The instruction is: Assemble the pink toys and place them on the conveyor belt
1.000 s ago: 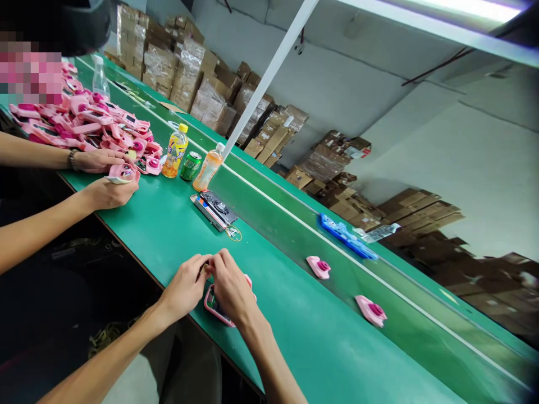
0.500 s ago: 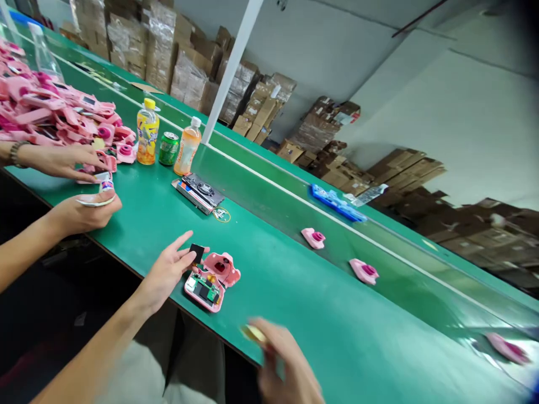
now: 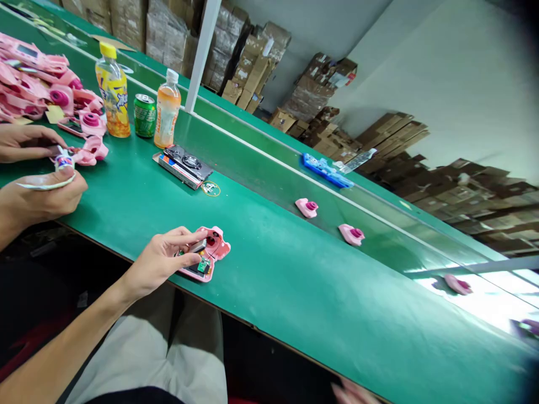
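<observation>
My left hand (image 3: 158, 258) pinches a small flat display screen (image 3: 197, 246) between thumb and fingers; its silvery side shows. The screen is over an opened pink toy camera (image 3: 196, 275) lying near the table's front edge. Green circuit board shows inside one half of its case, and the other half (image 3: 219, 244) lies folded out behind. The fingers hide part of the board. At the bottom edge of the view, my right hand (image 3: 353, 394) is blurred and mostly cut off, away from the camera, so its fingers cannot be made out.
At left, a co-worker's hands (image 3: 46, 196) hold a white tube near a pink case (image 3: 92, 150) and a pink heap (image 3: 33, 78). Bottles (image 3: 167, 109), a can (image 3: 144, 116) and a box (image 3: 181, 171) stand behind. Pink cameras (image 3: 351, 234) lie on the conveyor belt.
My left hand has brought the screen over the opened case and turned it. My right hand, holding something yellowish earlier, has moved right and down, nearly out of view. The view has shifted.
</observation>
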`<control>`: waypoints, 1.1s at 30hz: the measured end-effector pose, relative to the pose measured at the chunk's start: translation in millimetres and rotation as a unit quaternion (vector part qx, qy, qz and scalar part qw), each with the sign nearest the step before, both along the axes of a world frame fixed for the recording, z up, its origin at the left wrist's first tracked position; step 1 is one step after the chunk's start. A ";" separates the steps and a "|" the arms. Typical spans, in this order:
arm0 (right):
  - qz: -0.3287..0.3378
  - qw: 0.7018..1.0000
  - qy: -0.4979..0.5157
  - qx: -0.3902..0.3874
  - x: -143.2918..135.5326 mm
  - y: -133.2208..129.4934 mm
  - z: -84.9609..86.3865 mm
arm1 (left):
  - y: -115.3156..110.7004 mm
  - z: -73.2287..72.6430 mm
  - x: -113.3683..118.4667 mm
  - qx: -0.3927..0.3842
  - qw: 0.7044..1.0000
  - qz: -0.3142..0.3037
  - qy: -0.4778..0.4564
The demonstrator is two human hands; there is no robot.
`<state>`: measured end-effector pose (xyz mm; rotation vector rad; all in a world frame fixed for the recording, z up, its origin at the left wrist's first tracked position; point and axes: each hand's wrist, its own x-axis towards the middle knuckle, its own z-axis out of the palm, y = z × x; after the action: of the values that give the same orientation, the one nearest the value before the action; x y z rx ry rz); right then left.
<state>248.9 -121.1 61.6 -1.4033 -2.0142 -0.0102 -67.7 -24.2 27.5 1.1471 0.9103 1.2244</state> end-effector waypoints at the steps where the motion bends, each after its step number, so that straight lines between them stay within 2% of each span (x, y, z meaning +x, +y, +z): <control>1: 0.001 1.000 -0.003 0.015 -13.5 2.9 7.6 | -0.4 1.7 0.4 0.020 0.999 0.000 0.027; 3: 0.059 0.998 -0.034 0.008 -48.9 26.4 22.8 | -1.6 6.3 1.9 0.062 0.995 -0.007 0.084; 6: 0.240 0.962 -0.114 -0.068 -100.6 78.9 38.2 | -3.8 13.3 4.6 0.107 0.985 -0.037 0.128; 8: 0.309 0.936 -0.145 -0.087 -119.3 102.7 40.8 | -4.4 15.1 4.0 0.122 0.982 -0.046 0.135; 10: 0.332 0.927 -0.152 -0.082 -122.8 111.9 39.0 | -4.7 13.6 -0.2 0.141 0.976 -0.052 0.156; 13: 0.331 0.933 -0.124 -0.070 -113.3 111.2 35.7 | -5.9 8.1 -11.5 0.159 0.964 -0.078 0.197; 16: 0.300 0.945 -0.075 -0.109 -105.5 110.7 35.1 | -5.9 2.0 -18.3 0.176 0.950 -0.085 0.242; 18: 0.289 0.948 -0.051 -0.124 -104.5 111.3 34.0 | -4.4 -2.1 -15.1 0.204 0.938 -0.039 0.278; 20: 0.282 0.953 -0.031 -0.112 -105.9 109.3 30.5 | -2.6 -6.3 -7.1 0.218 0.929 0.023 0.299; 22: 0.256 0.962 -0.020 -0.092 -107.7 103.0 24.0 | -1.4 -10.0 0.9 0.211 0.927 0.059 0.304; 26: 0.210 0.973 -0.046 -0.082 -108.0 87.6 4.6 | -2.9 -13.3 6.7 0.181 0.930 0.090 0.309; 30: 0.240 0.964 -0.089 -0.066 -104.9 86.8 -11.6 | -5.5 -13.2 4.9 0.183 0.926 0.094 0.318; 33: 0.253 0.957 -0.126 -0.066 -104.3 90.9 -14.2 | -5.6 -13.2 5.0 0.182 0.923 0.085 0.327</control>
<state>144.6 -30.2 47.4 -0.9588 -2.5814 0.1822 -62.8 -29.8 14.2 1.8730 1.3330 1.1911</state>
